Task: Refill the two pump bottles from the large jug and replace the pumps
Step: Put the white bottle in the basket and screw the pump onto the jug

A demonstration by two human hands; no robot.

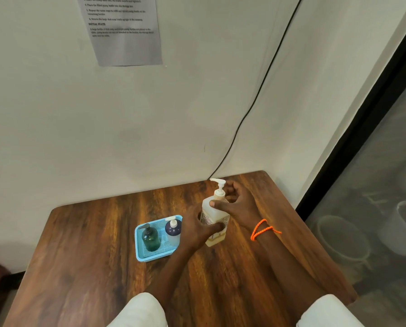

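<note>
Progress: both pump bottles stand upright in the blue tray (139, 252), left of centre in the frame, each with its pump fitted. By that showing the refilling and re-pumping look done, or nearly so; fill levels cannot be read.

Green pump bottle (150, 239): dark translucent green, dark pump, left half of tray.

Pale pump bottle (173, 233): frosted body, dark blue shoulder, white pump, right half of tray, just beside the green one.

Large jug (215, 219): pale, labelled, white pump on top, amber liquid low in the base; upright on the worktop (91, 232), centre frame, just right of the tray.

Left hand (197, 228): fingers curled round the jug's lower body.

Right hand (238, 204): thumb on the jug's shoulder, fingers spread loosely behind the pump neck; orange band at wrist.

Remaining, judged: letting go of the jug.
</note>
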